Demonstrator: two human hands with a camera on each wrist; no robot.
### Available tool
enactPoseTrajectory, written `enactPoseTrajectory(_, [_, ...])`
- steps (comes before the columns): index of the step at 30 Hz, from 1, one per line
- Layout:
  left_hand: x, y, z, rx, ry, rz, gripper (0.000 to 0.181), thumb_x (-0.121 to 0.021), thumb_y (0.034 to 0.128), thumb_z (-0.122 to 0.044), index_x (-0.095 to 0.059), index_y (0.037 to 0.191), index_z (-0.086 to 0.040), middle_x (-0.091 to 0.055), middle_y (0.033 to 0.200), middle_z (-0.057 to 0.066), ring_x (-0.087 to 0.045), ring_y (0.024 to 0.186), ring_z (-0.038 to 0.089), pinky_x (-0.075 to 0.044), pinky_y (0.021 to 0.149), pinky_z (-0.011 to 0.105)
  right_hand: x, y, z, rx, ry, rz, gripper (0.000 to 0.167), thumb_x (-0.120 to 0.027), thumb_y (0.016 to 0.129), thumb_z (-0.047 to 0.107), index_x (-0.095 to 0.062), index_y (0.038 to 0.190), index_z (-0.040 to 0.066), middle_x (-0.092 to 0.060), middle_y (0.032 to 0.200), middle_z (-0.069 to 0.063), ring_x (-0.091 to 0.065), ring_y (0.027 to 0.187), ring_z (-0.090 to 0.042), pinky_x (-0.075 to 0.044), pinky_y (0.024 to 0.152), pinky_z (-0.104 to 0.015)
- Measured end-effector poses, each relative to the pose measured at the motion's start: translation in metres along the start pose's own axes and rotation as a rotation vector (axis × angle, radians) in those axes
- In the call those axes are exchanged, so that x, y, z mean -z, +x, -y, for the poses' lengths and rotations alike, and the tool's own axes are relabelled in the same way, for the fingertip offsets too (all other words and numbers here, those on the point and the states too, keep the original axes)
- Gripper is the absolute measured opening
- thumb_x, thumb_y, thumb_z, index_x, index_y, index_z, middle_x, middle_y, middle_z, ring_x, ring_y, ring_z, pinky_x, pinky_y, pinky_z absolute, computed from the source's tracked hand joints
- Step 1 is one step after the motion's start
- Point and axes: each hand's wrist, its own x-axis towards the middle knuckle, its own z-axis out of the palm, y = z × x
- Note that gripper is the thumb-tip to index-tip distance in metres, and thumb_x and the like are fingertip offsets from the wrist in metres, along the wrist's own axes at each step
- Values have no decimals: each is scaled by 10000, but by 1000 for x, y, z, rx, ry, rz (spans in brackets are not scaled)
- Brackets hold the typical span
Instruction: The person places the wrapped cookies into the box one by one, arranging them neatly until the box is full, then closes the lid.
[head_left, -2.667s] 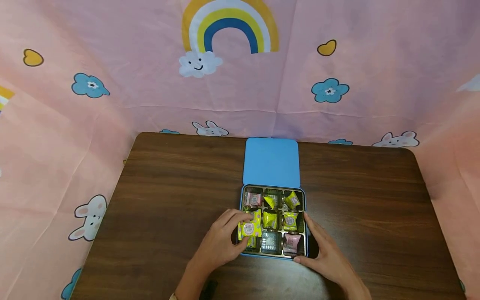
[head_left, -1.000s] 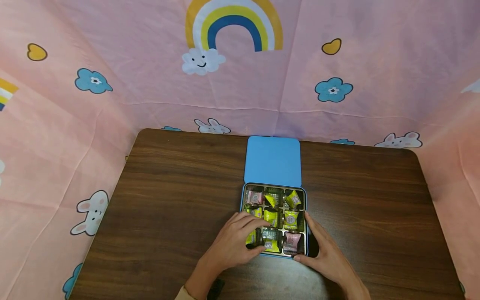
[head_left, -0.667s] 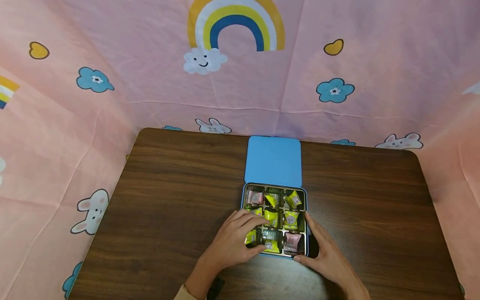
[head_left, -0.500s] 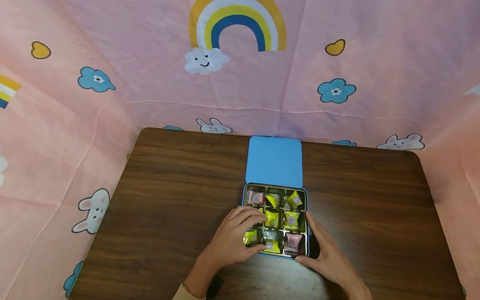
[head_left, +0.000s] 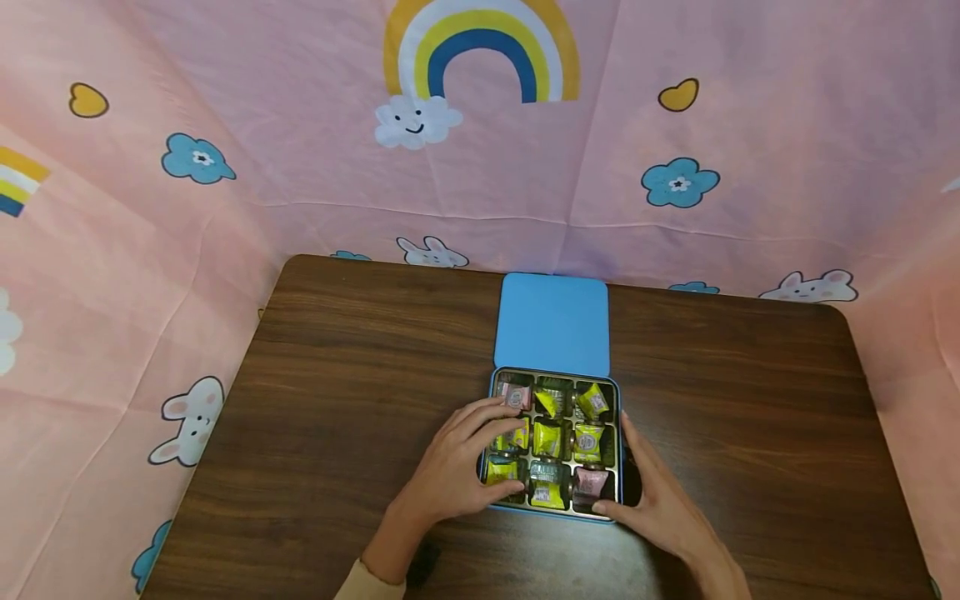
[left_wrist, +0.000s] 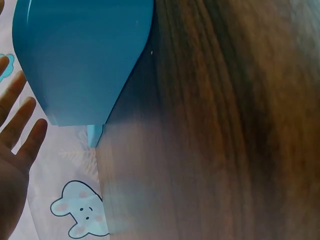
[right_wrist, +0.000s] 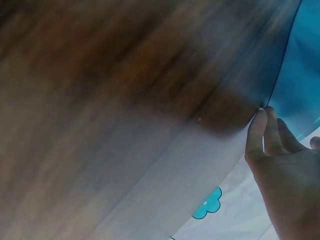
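Observation:
A blue tin (head_left: 620,408) stands uncovered near the table's front, its tray split into square compartments. Wrapped candies sit in them: a pink candy (head_left: 515,395) at back left, another pink candy (head_left: 591,481) at front right, and several yellow ones, including a yellow candy (head_left: 547,496) in the front middle compartment. My left hand (head_left: 453,467) hovers over the tin's left side, fingers spread and apparently holding nothing; straight fingers (left_wrist: 34,140) show in the left wrist view. My right hand (head_left: 663,504) holds the tin's near right corner, thumb at the front edge, fingertips along the right side.
The blue lid (head_left: 552,322) lies flat directly behind the tin, reaching the table's back edge. A small dark object (head_left: 423,562) is partly hidden beside the left forearm. Pink printed cloth (head_left: 495,183) surrounds the brown wooden table (head_left: 360,358) at the back and sides.
My left hand carried a yellow candy at first; that candy now lies in the front middle compartment. The hand has since drawn back leftward. The right hand has stayed at the tin.

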Motion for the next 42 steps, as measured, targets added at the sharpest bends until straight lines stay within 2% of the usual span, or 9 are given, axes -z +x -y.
enactPoseTrajectory(9, [5,4,5,3,0,9,819,-888,708,-450,-556,1404,-175,-505,1438,72,-403,1390,264,-361,1099,505,8,3,-3,-15,25,18,1188,-850,767,442,-44,1618,243,-173,1623,-211,-225,1424,-512,-256,1003,-764])
enactPoseTrajectory(17, [10,12,17,-4,6,3,903,-883,711,-398,-488,1480,-137,-400,1557,75,-321,1450,308,-339,1102,560,21,17,-5,-14,3,7,1168,-860,771,398,-69,1618,246,-159,1634,-181,-208,1438,-495,-235,1026,-754])
enactPoseTrajectory(20, [14,15,20,-11,7,-8,894,-836,758,-464,-460,1500,-135,-378,1571,85,-315,1453,312,-332,1108,558,26,21,-6,-6,-8,6,1163,-857,775,399,-74,1618,231,-158,1635,-180,-214,1437,-493,-235,1020,-759])
enactPoseTrajectory(24, [16,17,23,-7,8,-24,848,-662,859,-638,-438,1514,-148,-373,1573,83,-320,1449,314,-333,1105,566,31,24,-7,17,-24,8,1158,-850,782,406,-72,1618,212,-161,1632,-188,-219,1432,-497,-237,1013,-764])
enactPoseTrajectory(27, [17,18,25,8,4,-27,839,-562,888,-692,-433,1518,-154,-371,1573,83,-314,1452,309,-332,1099,581,34,26,-8,34,-31,4,1155,-846,786,409,-69,1618,215,-161,1632,-188,-222,1432,-495,-247,1011,-759])
enactPoseTrajectory(34, [21,25,35,21,-19,-10,831,-661,870,-619,-409,1532,-184,-366,1577,76,-308,1457,300,-327,1098,590,41,32,-8,55,-41,2,1132,-831,805,404,-57,1617,251,-170,1627,-189,-223,1437,-483,-263,1014,-745])
enactPoseTrajectory(42, [22,38,47,18,-25,-30,830,-516,908,-696,-428,1518,-140,-373,1570,99,-305,1458,303,-308,1107,599,56,50,-8,71,-69,3,1122,-819,822,396,-23,1608,320,-148,1635,-178,-209,1443,-479,-267,1005,-751])
